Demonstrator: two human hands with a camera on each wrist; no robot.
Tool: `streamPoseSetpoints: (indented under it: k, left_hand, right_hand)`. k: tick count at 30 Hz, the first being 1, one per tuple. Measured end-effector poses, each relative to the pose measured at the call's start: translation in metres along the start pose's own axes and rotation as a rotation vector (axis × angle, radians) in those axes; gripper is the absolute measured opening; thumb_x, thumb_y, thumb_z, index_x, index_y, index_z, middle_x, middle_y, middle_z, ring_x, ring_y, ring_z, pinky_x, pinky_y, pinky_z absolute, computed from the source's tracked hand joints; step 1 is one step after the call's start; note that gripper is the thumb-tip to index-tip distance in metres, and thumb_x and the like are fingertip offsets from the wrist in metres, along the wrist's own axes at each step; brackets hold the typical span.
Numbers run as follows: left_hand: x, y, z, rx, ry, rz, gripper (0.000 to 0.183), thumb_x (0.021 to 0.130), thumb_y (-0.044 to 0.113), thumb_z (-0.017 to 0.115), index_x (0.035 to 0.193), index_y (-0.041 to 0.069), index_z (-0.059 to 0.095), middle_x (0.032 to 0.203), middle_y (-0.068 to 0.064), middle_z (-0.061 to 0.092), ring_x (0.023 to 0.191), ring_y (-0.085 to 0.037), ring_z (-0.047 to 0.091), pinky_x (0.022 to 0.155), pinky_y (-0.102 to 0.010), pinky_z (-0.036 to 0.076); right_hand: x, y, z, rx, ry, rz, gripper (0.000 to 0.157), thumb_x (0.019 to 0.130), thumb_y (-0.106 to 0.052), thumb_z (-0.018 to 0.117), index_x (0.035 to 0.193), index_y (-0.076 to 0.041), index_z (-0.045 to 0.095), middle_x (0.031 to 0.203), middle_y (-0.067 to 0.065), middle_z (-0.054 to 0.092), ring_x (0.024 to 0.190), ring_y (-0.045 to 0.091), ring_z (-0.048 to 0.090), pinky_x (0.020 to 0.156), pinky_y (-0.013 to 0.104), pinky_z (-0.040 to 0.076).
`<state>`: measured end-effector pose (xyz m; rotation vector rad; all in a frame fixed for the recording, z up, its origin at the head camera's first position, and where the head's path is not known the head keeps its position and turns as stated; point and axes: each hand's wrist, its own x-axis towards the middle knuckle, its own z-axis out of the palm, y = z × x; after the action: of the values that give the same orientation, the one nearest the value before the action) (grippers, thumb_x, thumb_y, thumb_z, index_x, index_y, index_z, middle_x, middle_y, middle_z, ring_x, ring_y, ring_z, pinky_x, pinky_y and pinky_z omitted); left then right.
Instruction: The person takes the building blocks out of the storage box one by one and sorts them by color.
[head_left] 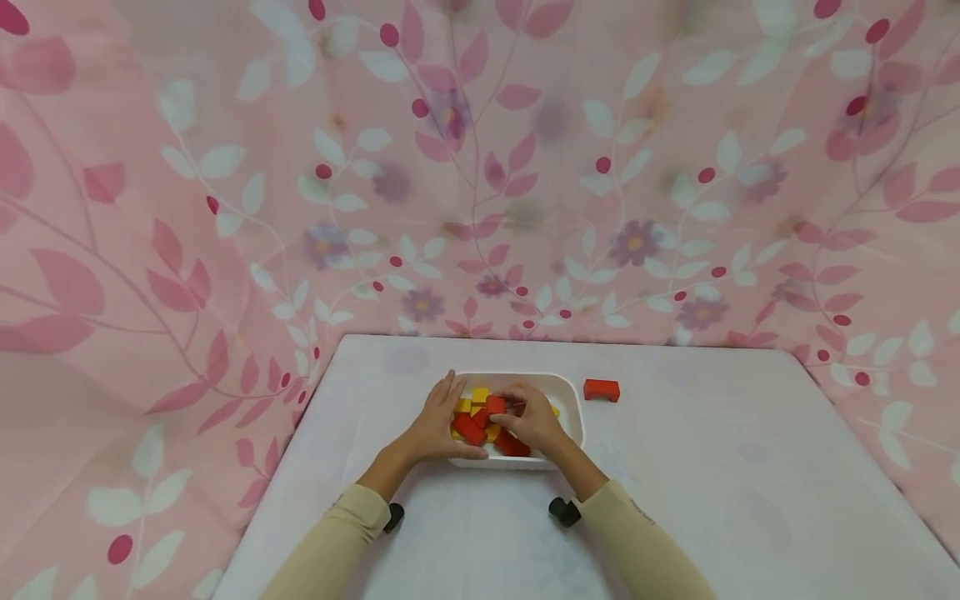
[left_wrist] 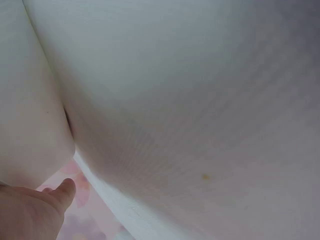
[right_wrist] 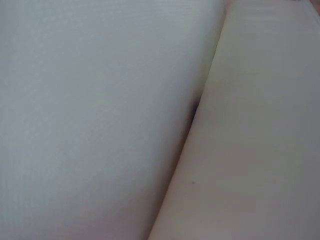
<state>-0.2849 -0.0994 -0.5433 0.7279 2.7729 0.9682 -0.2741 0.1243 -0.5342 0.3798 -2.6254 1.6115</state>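
A white tray (head_left: 572,410) holds several red and yellow blocks, heaped mostly at its left half. My left hand (head_left: 433,427) rests at the tray's left end, its fingers pointing away and its thumb stretched along the near rim. Over the heap my right hand (head_left: 531,418) pinches a red block (head_left: 496,404) between thumb and fingers. Beneath it lie another red block (head_left: 470,430), a darker-looking red block (head_left: 512,443) and a yellow block (head_left: 480,394). The right hand covers part of the pile. In the left wrist view, part of the left hand (left_wrist: 37,212) shows at the lower left corner.
A red bridge-shaped block (head_left: 602,390) lies on the white-covered table (head_left: 712,467), just right of the tray. Pink floral cloth (head_left: 480,183) hangs behind and beside the table. Dark wrist cameras sit under both sleeves. The right wrist view shows mainly sleeve and tablecloth.
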Motion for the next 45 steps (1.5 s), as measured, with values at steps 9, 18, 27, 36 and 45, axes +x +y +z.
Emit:
streamPoseSetpoints:
  k: [9, 18, 27, 36, 45]
  left_hand:
    - [-0.001, 0.003, -0.002, 0.042, -0.018, -0.005, 0.132, 0.061, 0.072, 0.079, 0.16, 0.015, 0.011, 0.167, -0.014, 0.002, 0.153, -0.037, 0.004, 0.115, -0.064, 0.027]
    - [-0.002, 0.004, 0.0, 0.053, -0.016, -0.015, 0.133, 0.061, 0.073, 0.078, 0.159, 0.012, 0.013, 0.167, -0.015, 0.003, 0.154, -0.035, -0.003, 0.118, -0.064, 0.022]
    - [0.0, 0.006, -0.001, 0.055, -0.031, -0.029, 0.135, 0.061, 0.073, 0.077, 0.16, 0.012, 0.009, 0.168, -0.012, 0.001, 0.154, -0.032, 0.0, 0.116, -0.061, 0.028]
    - [0.0, 0.002, -0.003, 0.072, -0.02, -0.022, 0.135, 0.061, 0.073, 0.077, 0.16, 0.011, 0.01, 0.168, -0.013, 0.002, 0.154, -0.032, 0.001, 0.117, -0.059, 0.028]
    - [0.001, -0.002, 0.0, 0.043, -0.003, -0.009, 0.135, 0.061, 0.075, 0.077, 0.16, 0.013, 0.01, 0.168, -0.011, 0.002, 0.154, -0.031, 0.001, 0.117, -0.06, 0.027]
  right_hand:
    - [0.001, -0.006, -0.007, -0.046, 0.005, -0.012, 0.03, 0.083, -0.013, 0.08, 0.112, -0.016, 0.073, 0.11, 0.002, 0.065, 0.094, 0.018, 0.06, 0.087, 0.034, 0.059]
    - [-0.001, -0.009, -0.027, -0.167, -0.033, -0.056, 0.034, 0.084, -0.014, 0.079, 0.117, -0.018, 0.071, 0.111, 0.0, 0.064, 0.1, 0.018, 0.062, 0.093, 0.038, 0.057]
    - [0.0, -0.011, -0.058, -0.112, -0.005, -0.078, 0.032, 0.084, -0.011, 0.079, 0.115, -0.012, 0.072, 0.11, 0.007, 0.062, 0.099, 0.024, 0.063, 0.092, 0.043, 0.058]
    - [-0.004, 0.003, -0.087, -0.147, 0.077, -0.086, 0.03, 0.082, -0.005, 0.079, 0.111, -0.006, 0.071, 0.109, 0.012, 0.063, 0.094, 0.025, 0.063, 0.087, 0.041, 0.059]
    - [-0.01, 0.028, -0.112, -0.221, 0.126, -0.075, 0.034, 0.08, -0.005, 0.08, 0.113, -0.003, 0.071, 0.108, 0.014, 0.064, 0.093, 0.028, 0.064, 0.086, 0.046, 0.059]
